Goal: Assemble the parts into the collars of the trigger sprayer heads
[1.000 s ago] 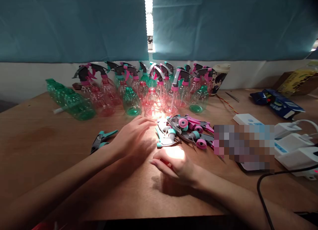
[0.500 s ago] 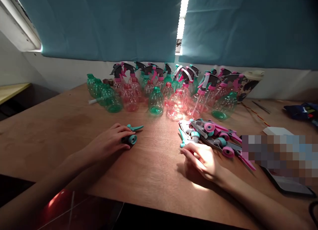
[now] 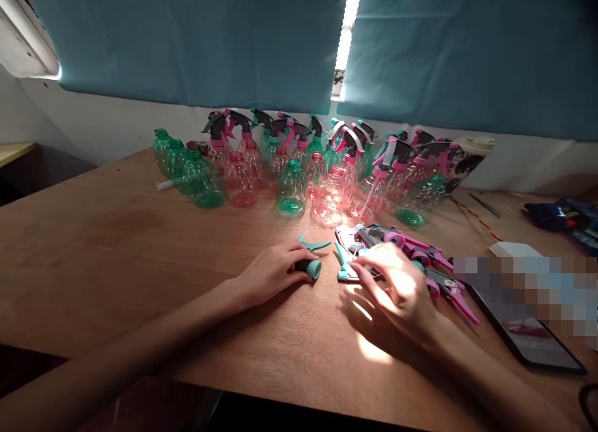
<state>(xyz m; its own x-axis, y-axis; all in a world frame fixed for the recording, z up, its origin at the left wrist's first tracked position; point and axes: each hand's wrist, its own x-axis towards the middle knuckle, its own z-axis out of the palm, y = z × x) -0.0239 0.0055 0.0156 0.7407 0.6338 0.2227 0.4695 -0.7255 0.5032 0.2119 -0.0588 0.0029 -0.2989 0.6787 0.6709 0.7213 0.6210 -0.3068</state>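
My left hand is closed round a black and teal spray trigger head; its teal lever and round collar stick out past the fingers, toward the right. My right hand is over the near edge of a pile of loose spray trigger heads in pink, teal and grey. Its thumb and fingers are bent together, and bright sunlight falls on them. Whatever lies between these fingertips, if anything, I cannot make out. A grey and teal spray trigger head lies just left of the fingertips.
Rows of clear green bottles and pink bottles stand along the back, several with spray heads fitted. A patterned cup stands behind at right. A phone lies at the right, beside a blurred patch. The wooden table ends in front.
My left hand has slid right with its spray trigger head, closer to the pile. My right hand has moved slightly right and up, over the pile. The view has shifted a little.
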